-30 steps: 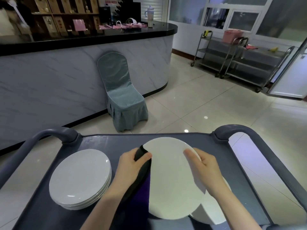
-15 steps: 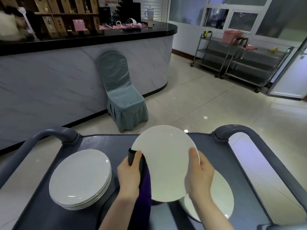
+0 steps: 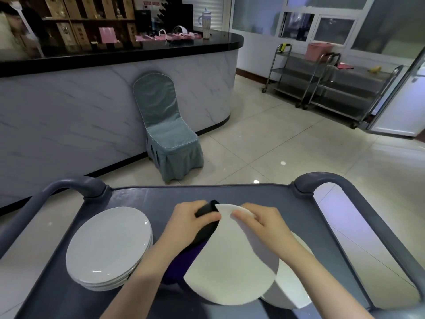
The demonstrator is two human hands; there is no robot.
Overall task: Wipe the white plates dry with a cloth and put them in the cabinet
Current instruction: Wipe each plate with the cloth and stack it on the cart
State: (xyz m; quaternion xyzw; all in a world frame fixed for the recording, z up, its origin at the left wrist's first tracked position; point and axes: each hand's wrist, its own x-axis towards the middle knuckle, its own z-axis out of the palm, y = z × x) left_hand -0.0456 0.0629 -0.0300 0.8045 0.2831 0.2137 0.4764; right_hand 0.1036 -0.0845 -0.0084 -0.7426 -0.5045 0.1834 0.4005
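Mid-wipe: one plate held over the cart surface — left hand pinches the cloth against its rim, right hand grips the edge. Stack of plates alongside, no cabinet in view — plenty left, I'd say.

Single head-worn wide-angle view, forward and down, close above a grey cart, marble counter beyond.

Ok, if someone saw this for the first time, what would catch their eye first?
First, the big white plate held over the grey cart in the near middle, the left hand gripping a dark cloth at its edge, the right hand holding its rim. Next, the stack of plates on the cart's left, then the blue-grey chair against the marble counter beyond.
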